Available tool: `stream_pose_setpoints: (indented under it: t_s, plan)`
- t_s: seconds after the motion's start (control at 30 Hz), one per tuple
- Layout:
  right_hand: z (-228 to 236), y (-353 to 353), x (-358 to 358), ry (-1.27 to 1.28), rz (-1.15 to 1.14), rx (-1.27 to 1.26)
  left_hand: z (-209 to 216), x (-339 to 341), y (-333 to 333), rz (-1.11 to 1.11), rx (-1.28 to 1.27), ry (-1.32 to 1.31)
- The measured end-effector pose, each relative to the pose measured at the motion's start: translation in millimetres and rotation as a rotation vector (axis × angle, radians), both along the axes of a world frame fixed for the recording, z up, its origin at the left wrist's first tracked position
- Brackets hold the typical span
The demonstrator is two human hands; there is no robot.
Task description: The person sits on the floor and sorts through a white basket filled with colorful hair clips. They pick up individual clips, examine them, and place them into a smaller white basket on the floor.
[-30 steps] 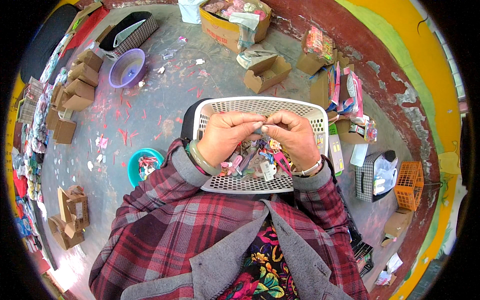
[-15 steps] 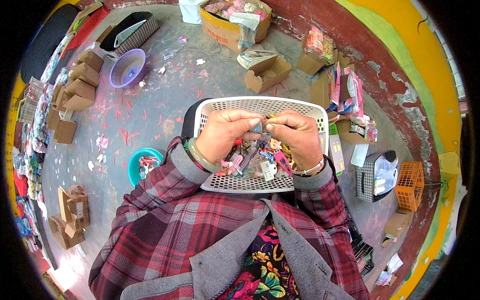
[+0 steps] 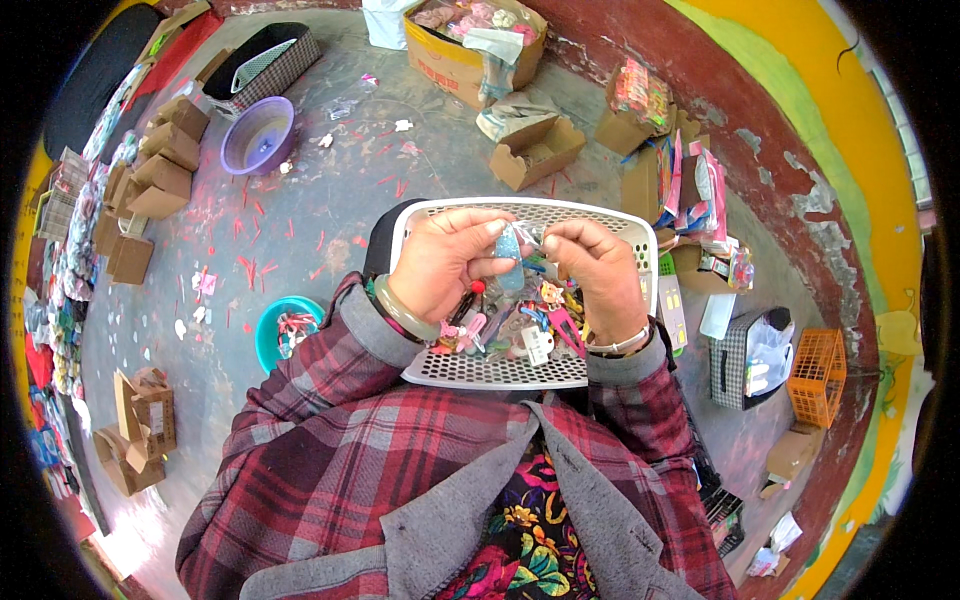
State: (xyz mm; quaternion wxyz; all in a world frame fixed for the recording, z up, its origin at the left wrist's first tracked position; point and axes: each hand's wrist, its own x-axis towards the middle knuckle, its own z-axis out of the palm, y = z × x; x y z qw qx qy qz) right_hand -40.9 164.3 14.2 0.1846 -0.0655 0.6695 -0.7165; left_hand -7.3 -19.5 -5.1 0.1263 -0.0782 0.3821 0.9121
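Observation:
My left hand [image 3: 440,262] pinches a pale blue glittery piece, which looks like a hair clip [image 3: 510,250], between thumb and fingers. Clear, shiny plastic film [image 3: 528,234] shows beside the clip, toward my right hand. The fingertips of my right hand [image 3: 598,268] are pressed together at that film; what exactly lies between them is too small to make out. Both hands are held over a white perforated plastic basket [image 3: 480,371]. In it lies a jumble of small hair clips, among them a pink clip [image 3: 566,326] and a white tag [image 3: 537,345].
On the floor to the left stand a teal bowl [image 3: 267,334] and a purple basin [image 3: 245,160]. Cardboard boxes [image 3: 160,190] line the left side. An open carton [image 3: 537,152] lies ahead, and an orange crate [image 3: 817,375] stands at right. Red scraps litter the floor.
The blue clip, mostly hidden between my fingers before, now shows more fully. My hands have drawn slightly apart, and clear film has come into view between them.

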Motion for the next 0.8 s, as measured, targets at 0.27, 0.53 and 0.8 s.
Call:
stream_pose_setpoints:
  t_s: [0.27, 0.53, 0.8]
  plan:
    - [-13, 1, 0, 0.117, 0.063, 0.006, 1, 1, 5, 0.018, -0.043, 0.014]
    - [-10, 1, 1, 0.154, 0.199, 0.09, -6, 2, 1, -0.06, -0.209, 0.046]
    - [-10, -2, 3, 0.22, 0.227, 0.168, -7, 4, 3, -0.01, -0.287, 0.103]
